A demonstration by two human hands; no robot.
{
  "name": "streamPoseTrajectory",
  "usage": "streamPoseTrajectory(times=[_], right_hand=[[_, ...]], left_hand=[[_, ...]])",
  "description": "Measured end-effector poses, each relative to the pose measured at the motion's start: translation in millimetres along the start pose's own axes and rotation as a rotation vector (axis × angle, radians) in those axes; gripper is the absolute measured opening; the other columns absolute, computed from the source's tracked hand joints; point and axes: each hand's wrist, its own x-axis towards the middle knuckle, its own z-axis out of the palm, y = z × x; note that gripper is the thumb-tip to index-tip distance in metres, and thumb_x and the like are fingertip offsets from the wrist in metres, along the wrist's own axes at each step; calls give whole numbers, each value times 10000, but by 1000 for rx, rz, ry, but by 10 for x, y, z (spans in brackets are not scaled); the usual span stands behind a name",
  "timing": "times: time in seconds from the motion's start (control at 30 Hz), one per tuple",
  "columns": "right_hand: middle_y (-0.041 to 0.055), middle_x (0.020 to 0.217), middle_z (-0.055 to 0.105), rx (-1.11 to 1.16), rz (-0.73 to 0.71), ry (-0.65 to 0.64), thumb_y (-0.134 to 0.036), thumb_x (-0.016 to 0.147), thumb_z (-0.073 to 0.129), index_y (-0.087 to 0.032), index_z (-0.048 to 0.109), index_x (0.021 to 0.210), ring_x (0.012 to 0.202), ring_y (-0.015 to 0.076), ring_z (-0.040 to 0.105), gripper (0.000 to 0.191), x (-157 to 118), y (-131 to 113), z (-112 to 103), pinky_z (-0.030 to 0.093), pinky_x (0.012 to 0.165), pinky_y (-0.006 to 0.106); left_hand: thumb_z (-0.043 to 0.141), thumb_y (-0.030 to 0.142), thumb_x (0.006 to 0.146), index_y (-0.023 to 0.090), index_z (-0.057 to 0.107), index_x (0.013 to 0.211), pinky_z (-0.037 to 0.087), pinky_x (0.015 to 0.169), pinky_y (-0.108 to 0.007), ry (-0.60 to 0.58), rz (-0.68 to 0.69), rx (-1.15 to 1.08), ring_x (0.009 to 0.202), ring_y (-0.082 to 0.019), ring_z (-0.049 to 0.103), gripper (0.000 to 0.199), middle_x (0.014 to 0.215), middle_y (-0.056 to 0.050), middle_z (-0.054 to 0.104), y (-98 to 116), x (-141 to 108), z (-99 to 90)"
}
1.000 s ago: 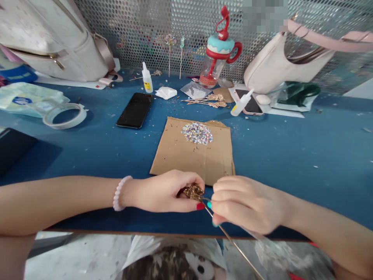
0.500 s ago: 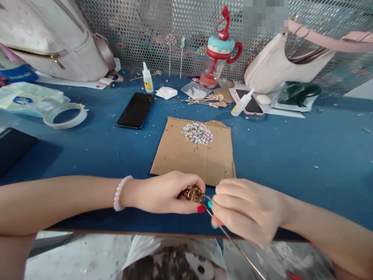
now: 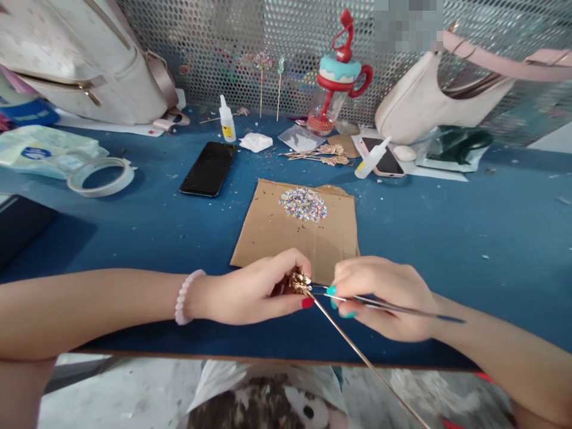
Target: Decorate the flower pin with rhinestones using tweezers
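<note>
My left hand (image 3: 263, 289) is closed around a gold flower-like ornament (image 3: 299, 282), whose long thin gold stem (image 3: 361, 356) slants down to the right past the table edge. My right hand (image 3: 384, 298) pinches metal tweezers (image 3: 379, 305), their tips pointing left and close to the ornament. Whether the tips touch it or grip something small is too fine to tell. Just beyond both hands lies a cardboard sheet (image 3: 277, 238) with a pile of multicoloured bits (image 3: 304, 204) on its far part.
Behind the cardboard are a black phone (image 3: 208, 169), two glue bottles (image 3: 227, 122), gold stems (image 3: 319, 156) and a red-lidded cup (image 3: 333, 89). A tape roll (image 3: 100, 177) lies left. Two bags (image 3: 102, 65) stand at the back against a perforated metal screen.
My right hand has turned and lifted slightly, so the tweezers now show plainly, lying across it. My left hand and the ornament have risen a little, and more of the stem is uncovered.
</note>
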Motion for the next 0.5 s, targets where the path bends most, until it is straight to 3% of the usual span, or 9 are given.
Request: streamPoseTrajectory(times=[0.23,0.33,0.5], right_hand=[[-9,698,670,314,396,77,-231,950,528,-192,548,924,524,65,573,51,-22,0,13,459,495,180],[7,686,671,392,449,69,-251,947,530,-170,550,887,512,62,572,103,4,-14,39,463,471,164],[31,675,671,383,415,62,-255,952,513,-145,543,840,490,60,545,160,23,-24,73,426,440,165]], left_hand=[[511,270,930,209,377,976,346,526,-220,112,83,117,583,-94,421,154,746,43,448,-40,-22,23],[508,257,931,207,375,982,359,539,-217,110,109,143,584,-89,423,151,752,44,465,-49,-22,22],[494,250,933,209,369,989,360,531,-218,85,99,148,568,-87,420,144,731,53,452,-41,-20,11]])
